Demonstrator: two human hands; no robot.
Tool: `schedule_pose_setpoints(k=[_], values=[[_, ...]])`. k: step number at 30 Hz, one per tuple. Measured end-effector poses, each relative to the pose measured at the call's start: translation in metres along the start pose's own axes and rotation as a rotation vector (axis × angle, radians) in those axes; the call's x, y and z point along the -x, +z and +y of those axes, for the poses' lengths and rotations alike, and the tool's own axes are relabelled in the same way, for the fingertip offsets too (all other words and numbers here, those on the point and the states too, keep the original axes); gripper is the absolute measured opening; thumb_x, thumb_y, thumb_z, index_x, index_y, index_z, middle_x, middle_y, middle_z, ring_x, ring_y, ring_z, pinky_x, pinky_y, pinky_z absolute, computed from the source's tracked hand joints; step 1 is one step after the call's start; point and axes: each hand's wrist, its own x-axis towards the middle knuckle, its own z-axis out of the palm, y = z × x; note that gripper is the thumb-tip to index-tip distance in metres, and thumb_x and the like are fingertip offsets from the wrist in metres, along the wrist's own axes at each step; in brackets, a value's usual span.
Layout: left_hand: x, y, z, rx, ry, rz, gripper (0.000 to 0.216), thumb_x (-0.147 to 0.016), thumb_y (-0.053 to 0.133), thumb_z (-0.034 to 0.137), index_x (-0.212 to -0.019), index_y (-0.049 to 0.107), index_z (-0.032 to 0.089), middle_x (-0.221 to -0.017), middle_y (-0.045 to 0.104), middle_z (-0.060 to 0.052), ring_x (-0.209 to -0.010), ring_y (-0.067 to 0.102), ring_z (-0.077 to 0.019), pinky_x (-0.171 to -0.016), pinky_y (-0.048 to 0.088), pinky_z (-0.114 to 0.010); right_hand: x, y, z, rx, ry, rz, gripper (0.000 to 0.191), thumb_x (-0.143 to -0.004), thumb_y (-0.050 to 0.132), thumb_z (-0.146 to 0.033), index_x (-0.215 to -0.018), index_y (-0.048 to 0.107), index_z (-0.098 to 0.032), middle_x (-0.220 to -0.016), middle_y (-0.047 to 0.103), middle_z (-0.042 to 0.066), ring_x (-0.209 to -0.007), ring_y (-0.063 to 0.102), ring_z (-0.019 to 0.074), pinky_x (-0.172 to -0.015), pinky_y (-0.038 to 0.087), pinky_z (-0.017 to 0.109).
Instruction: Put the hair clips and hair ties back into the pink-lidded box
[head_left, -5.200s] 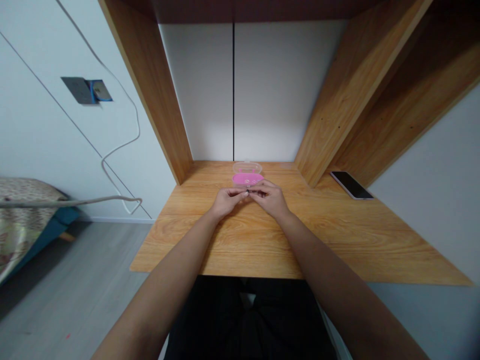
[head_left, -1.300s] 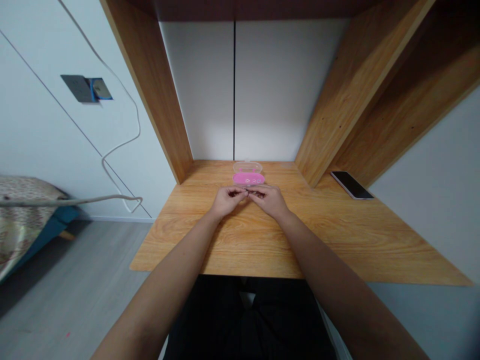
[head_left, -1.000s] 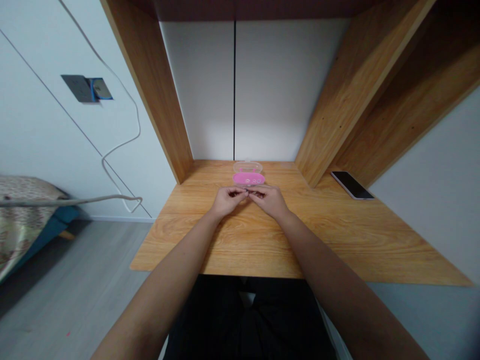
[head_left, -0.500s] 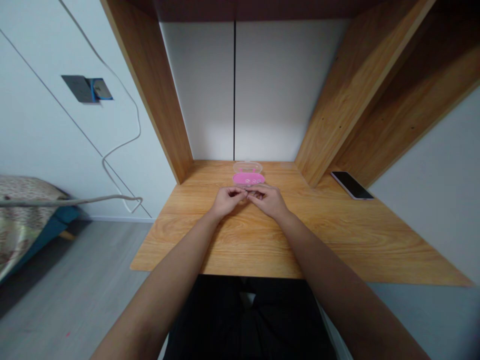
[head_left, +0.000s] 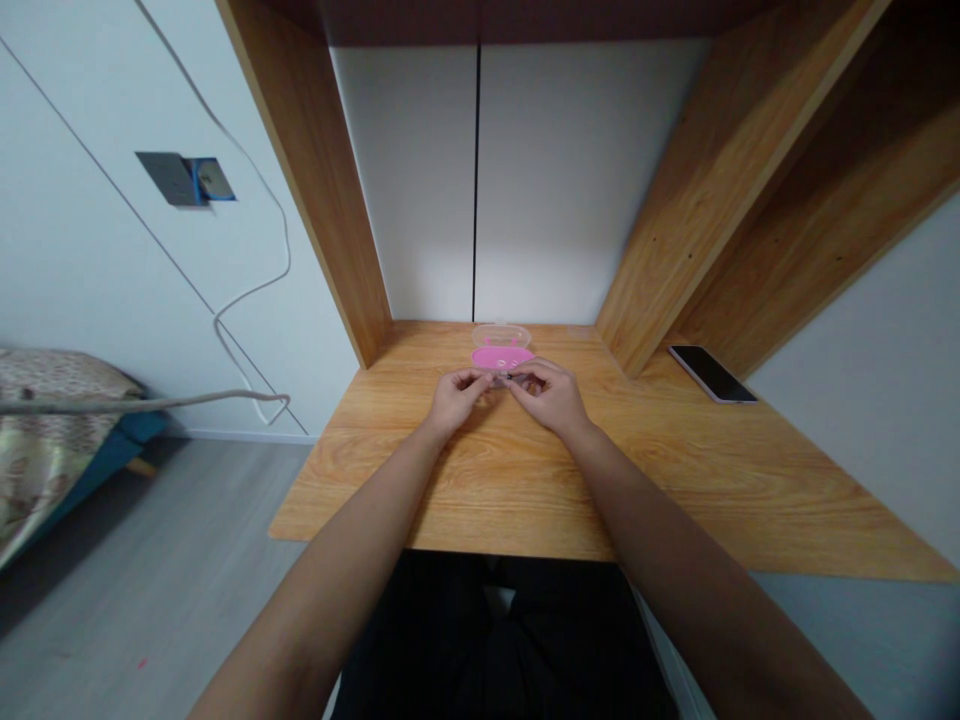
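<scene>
My left hand (head_left: 456, 398) and my right hand (head_left: 553, 396) are close together over the desk, thumbs and fingertips pinched. Between them is a small thing with a greyish, partly clear look and a dark spot (head_left: 507, 376); it is too small to name. Both hands seem to grip it, one at each side. Just beyond the fingers lies a pink oval case (head_left: 493, 356) with small pale round shapes on it. Its clear lid (head_left: 504, 334) stands open at the back. My right fingers cover part of the case's near edge.
All this is on a wooden desk (head_left: 495, 480). A phone (head_left: 712, 374) lies at the right, by an upright wooden panel (head_left: 675, 250). Another panel (head_left: 300, 170) rises at the left. A white cable (head_left: 286, 240) hangs along the left wall.
My hands have moved slightly apart, the right one shifting to the right, so more of the small thing between them shows. The whole view has shifted a little.
</scene>
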Motion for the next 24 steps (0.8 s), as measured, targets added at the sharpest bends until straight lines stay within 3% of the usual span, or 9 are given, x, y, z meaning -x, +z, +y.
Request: schedule_pose_setpoints(k=[4,8,14,18,24], values=[[-0.005,-0.003,-0.003,-0.015,0.043,0.104,0.032,-0.077,0.071,0.047,-0.072,0.072,0.014,-0.065,0.068,-0.002,-0.057,0.057,-0.0103,-0.059,0.045,-0.022,-0.016,-0.009,0.002,0.114,0.062,0.032,0.015,-0.084,0.069,-0.030,-0.093,0.076,-0.021,-0.093,0.074,0.005,-0.079,0.067,0.0182,-0.076,0.054,0.031],[-0.008,-0.005,-0.009,-0.043,0.079,0.204,0.023,-0.079,0.068,0.037,-0.078,0.072,0.015,-0.068,0.068,-0.001,-0.063,0.059,-0.0113,-0.064,0.045,-0.023,-0.042,-0.014,0.012,0.229,0.157,0.005,0.019,-0.082,0.070,-0.035,-0.091,0.076,-0.020,-0.095,0.072,0.006,-0.074,0.065,0.0172,-0.074,0.052,0.031],[-0.008,-0.008,-0.013,-0.097,0.086,0.273,0.019,-0.081,0.066,0.032,-0.083,0.072,0.014,-0.066,0.065,0.000,-0.059,0.057,-0.0114,-0.060,0.042,-0.022,-0.074,-0.004,0.024,0.453,0.232,-0.230,0.025,-0.079,0.071,-0.045,-0.083,0.078,-0.022,-0.095,0.068,0.006,-0.081,0.064,0.0193,-0.076,0.050,0.031],[-0.009,-0.009,-0.013,-0.125,0.088,0.298,0.019,-0.082,0.064,0.030,-0.087,0.072,0.013,-0.067,0.065,0.000,-0.057,0.054,-0.0101,-0.057,0.041,-0.021,-0.084,0.010,0.026,0.536,0.205,-0.330,0.023,-0.078,0.071,-0.043,-0.081,0.078,-0.021,-0.102,0.066,0.008,-0.086,0.064,0.0201,-0.083,0.050,0.032],[-0.006,-0.006,-0.012,-0.168,0.089,0.309,0.017,-0.082,0.062,0.025,-0.091,0.070,0.014,-0.070,0.065,-0.001,-0.060,0.056,-0.0109,-0.059,0.043,-0.021,-0.088,0.015,0.031,0.556,0.137,-0.368,0.024,-0.076,0.072,-0.045,-0.076,0.077,-0.021,-0.099,0.065,0.009,-0.088,0.063,0.0226,-0.086,0.050,0.034]])
